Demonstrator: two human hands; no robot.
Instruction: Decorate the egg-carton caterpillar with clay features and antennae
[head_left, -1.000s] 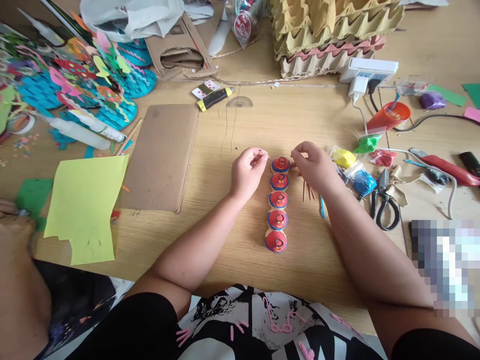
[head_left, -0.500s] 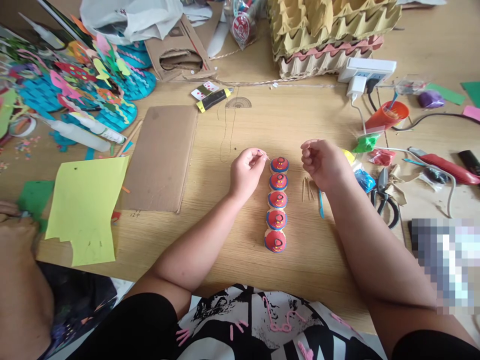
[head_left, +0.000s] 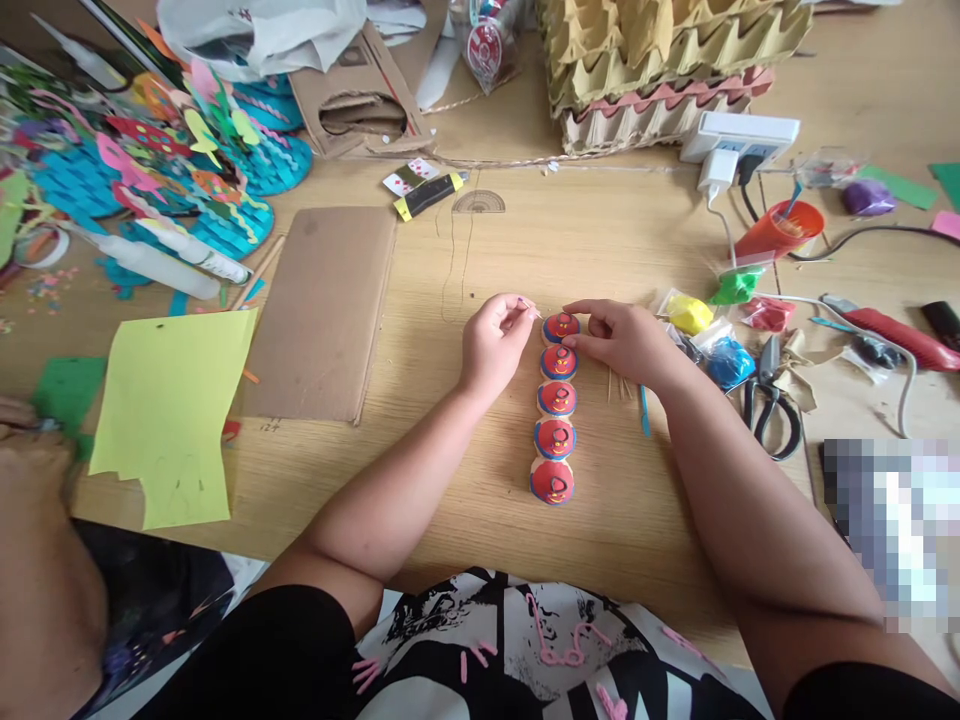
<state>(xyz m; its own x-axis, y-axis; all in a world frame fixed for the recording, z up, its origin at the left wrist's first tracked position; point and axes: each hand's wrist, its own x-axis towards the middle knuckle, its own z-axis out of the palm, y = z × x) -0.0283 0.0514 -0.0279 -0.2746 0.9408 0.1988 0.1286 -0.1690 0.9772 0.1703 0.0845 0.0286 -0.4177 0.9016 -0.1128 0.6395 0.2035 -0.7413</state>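
Observation:
A row of several joined rounded cups (head_left: 556, 399), like an egg-carton strip, lies upright in front of me. The cups have red tops, blue rims and small yellow and black face details. My left hand (head_left: 499, 340) is just left of the top cup, pinching a thin pale toothpick (head_left: 538, 314). From the other side, my right hand (head_left: 619, 338) has its index finger and thumb around the right edge of the top cup (head_left: 556, 326). Partly behind that hand lie loose toothpicks (head_left: 619, 386) and a blue plastic tool (head_left: 644, 411).
Pliers (head_left: 771, 400), bagged clay such as the blue lump (head_left: 729, 362), and an orange cup (head_left: 780, 232) are to the right. Cardboard (head_left: 322, 310) and yellow paper (head_left: 176, 410) lie left. Egg trays (head_left: 660, 90) stack at the back. Another person's arm (head_left: 45, 560) is at far left.
My right hand has moved left and down from beside the row onto the top cup, its fingers now around the cup's edge. My left hand has stayed nearly still with the toothpick.

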